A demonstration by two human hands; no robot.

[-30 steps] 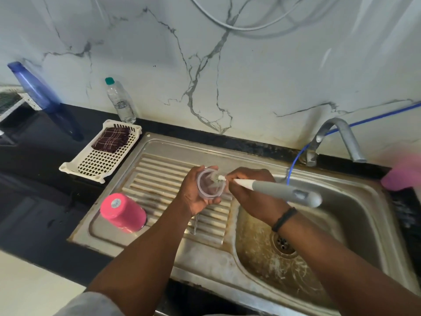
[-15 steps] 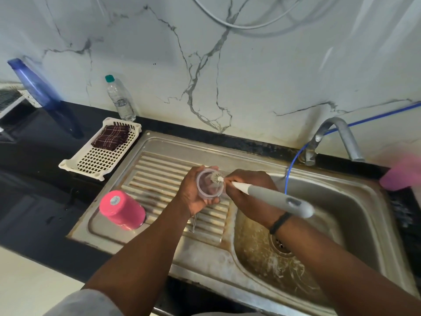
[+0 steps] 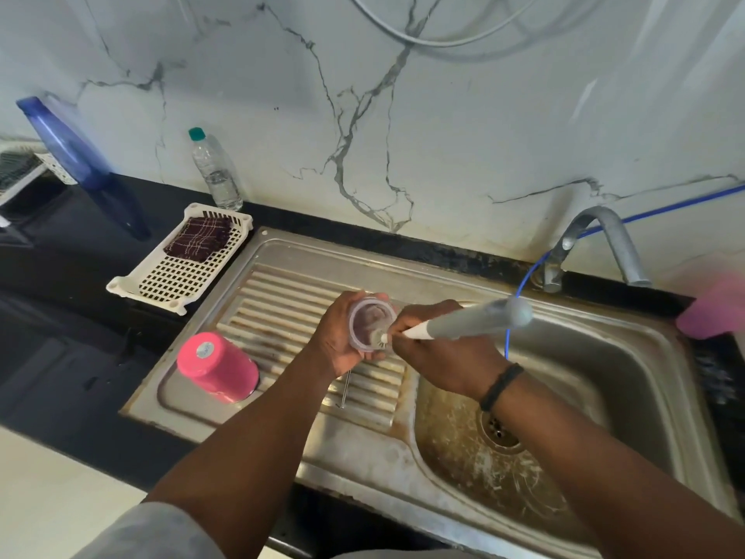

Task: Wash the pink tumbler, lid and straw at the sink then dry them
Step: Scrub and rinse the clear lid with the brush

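- Marble-veined wall tile rose behind a black worktop (image 3: pixel 60 268) into which a steel sink (image 3: pixel 596 357) with a ribbed drainboard was set; one curved tap (image 3: pixel 596 240) stood at the back.
- One pink tumbler (image 3: pixel 217 367) stood mouth-down on the drainboard's near left part, its long axis roughly upright and its base facing up.
- One clear lid (image 3: pixel 369 322) was held above the drainboard, edge-on to the sink, its open face turned toward the basin side.
- The left hand (image 3: pixel 342 336) curled its fingers round the lid's rim, cupping it from behind.
- The right hand (image 3: pixel 435 349) gripped one grey-handled brush (image 3: pixel 463 322); its bristle head touched the lid's lower edge, and the handle ran up and to the right, blurred.
- One thin metal straw (image 3: pixel 346 387) lay along the drainboard ribs, partly hidden under the left hand.
- One white slotted tray (image 3: pixel 161 284) sat left of the sink, holding one dark checked cloth (image 3: pixel 199 238).
- Two bottles stood at the wall: one clear bottle (image 3: pixel 213 173) and one blue bottle (image 3: pixel 68 143).
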